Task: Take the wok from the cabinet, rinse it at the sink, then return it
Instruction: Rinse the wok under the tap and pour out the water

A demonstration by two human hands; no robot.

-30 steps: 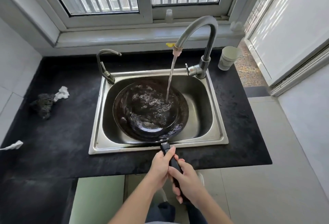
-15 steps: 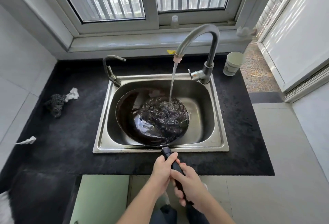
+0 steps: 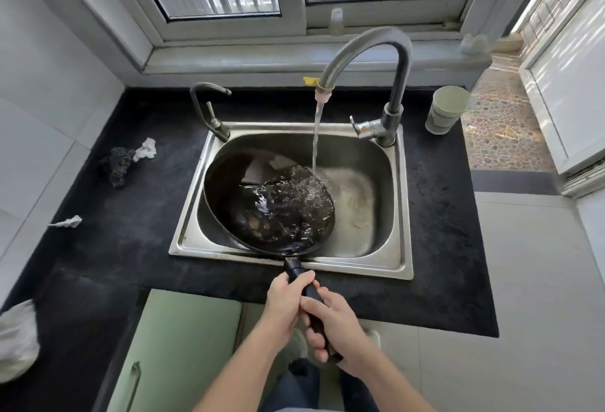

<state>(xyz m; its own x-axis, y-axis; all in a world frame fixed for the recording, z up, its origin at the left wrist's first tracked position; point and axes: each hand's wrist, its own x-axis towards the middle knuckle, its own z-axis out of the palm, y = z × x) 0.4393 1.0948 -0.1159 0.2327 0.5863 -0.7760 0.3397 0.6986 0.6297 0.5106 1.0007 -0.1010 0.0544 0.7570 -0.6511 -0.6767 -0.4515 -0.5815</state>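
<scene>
Wok (image 3: 268,202) held tilted inside sink (image 3: 404,215), right side lower, water pooled in right half. Stream from tap (image 3: 366,48) caught at wok's right edge. Handle (image 3: 296,269) gripped by both hands above counter (image 3: 131,231) front: left hand (image 3: 286,300) curled nearer pan, right hand (image 3: 334,323) wrapped further back. Cup (image 3: 447,109) placed right of tap.

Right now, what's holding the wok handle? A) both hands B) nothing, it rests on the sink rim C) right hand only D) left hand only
A: the left hand grips the wok handle at its sink end, and the right hand grips it just behind.
</scene>
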